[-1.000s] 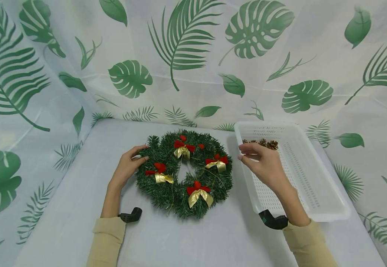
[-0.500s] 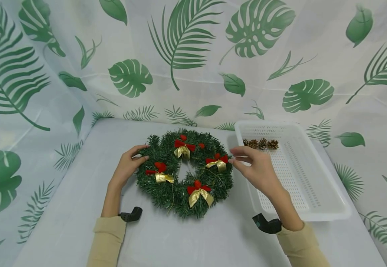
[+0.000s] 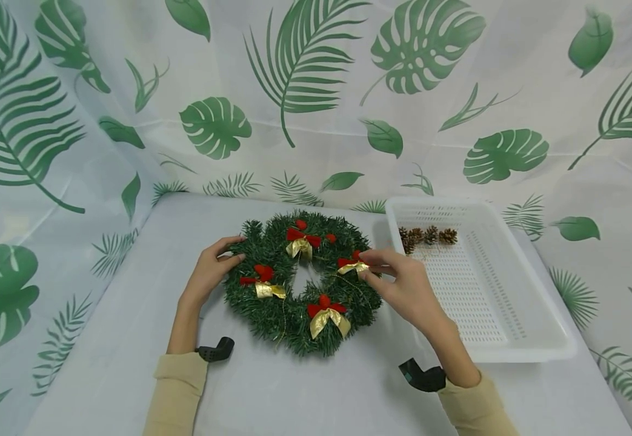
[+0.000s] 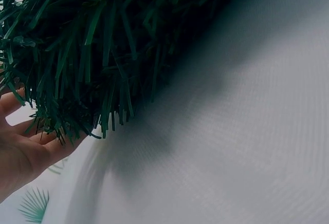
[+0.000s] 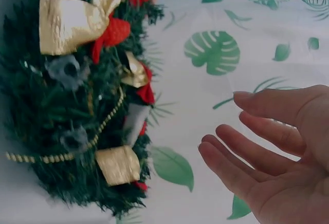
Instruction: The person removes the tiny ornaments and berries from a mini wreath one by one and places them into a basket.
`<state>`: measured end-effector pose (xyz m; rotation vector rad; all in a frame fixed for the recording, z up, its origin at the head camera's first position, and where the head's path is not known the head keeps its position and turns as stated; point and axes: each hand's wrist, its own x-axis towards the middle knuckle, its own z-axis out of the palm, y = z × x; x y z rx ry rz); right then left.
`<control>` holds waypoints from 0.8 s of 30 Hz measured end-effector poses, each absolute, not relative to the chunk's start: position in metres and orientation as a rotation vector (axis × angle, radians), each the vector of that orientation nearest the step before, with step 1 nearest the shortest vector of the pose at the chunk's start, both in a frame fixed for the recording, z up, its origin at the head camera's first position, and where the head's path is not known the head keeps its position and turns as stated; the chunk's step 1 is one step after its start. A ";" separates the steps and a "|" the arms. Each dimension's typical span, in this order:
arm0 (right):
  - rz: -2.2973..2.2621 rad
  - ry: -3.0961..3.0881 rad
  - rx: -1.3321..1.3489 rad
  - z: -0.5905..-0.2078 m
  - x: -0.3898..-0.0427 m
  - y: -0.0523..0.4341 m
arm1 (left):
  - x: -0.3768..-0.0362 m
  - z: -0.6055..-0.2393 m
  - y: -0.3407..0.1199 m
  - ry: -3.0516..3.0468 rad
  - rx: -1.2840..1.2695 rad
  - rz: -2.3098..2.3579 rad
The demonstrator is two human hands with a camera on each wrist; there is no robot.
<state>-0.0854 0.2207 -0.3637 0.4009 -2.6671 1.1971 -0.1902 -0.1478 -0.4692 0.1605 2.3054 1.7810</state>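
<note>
I have the wreath on the table, the basket to its right. Left hand loosely spread, fingertips at the wreath's left edge. Right hand, thumb and fingers parted, over its right-hand bow; contact I can't tell.

Remotely, I see a white-covered table, pale sheeting patterned with green leaves hanging behind it and along its left side.

No text, label, brand, number or sign can be read in any view.
</note>
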 end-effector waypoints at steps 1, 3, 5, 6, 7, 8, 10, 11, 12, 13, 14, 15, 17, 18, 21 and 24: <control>1.198 -2.665 0.409 -0.365 -0.085 0.219 | -0.190 -0.469 -0.148 2.305 0.160 1.784; 1.193 -2.666 0.420 -0.367 -0.084 0.215 | -0.190 -0.469 -0.148 2.301 0.162 1.791; 1.195 -2.668 0.432 -0.370 -0.082 0.212 | -0.190 -0.469 -0.148 2.299 0.173 1.793; 1.197 -2.671 0.435 -0.372 -0.082 0.211 | -0.190 -0.470 -0.148 2.299 0.180 1.793; 1.198 -2.676 0.435 -0.373 -0.082 0.209 | -0.190 -0.470 -0.148 2.296 0.176 1.797; 1.204 -2.679 0.437 -0.375 -0.081 0.208 | -0.190 -0.470 -0.149 2.296 0.179 1.796; 1.219 -2.685 0.440 -0.377 -0.081 0.205 | -0.190 -0.470 -0.149 2.296 0.177 1.794; 1.227 -2.685 0.445 -0.378 -0.081 0.204 | -0.190 -0.470 -0.148 2.295 0.171 1.796; 1.233 -2.682 0.450 -0.379 -0.080 0.203 | -0.190 -0.470 -0.148 2.297 0.175 1.794; 1.241 -2.675 0.460 -0.381 -0.080 0.202 | -0.190 -0.470 -0.148 2.298 0.171 1.794; 1.252 -2.664 0.477 -0.382 -0.080 0.201 | -0.190 -0.470 -0.148 2.299 0.169 1.794; 1.261 -2.654 0.494 -0.384 -0.081 0.200 | -0.190 -0.470 -0.148 2.300 0.168 1.795; 1.274 -2.627 0.543 -0.388 -0.081 0.199 | -0.190 -0.470 -0.148 2.302 0.178 1.796; 1.277 -2.615 0.569 -0.390 -0.082 0.198 | -0.190 -0.470 -0.148 2.301 0.183 1.797; 1.265 -2.590 0.632 -0.396 -0.083 0.195 | -0.190 -0.470 -0.149 2.297 0.185 1.804; 1.252 -2.586 0.654 -0.400 -0.083 0.193 | -0.190 -0.471 -0.149 2.293 0.183 1.804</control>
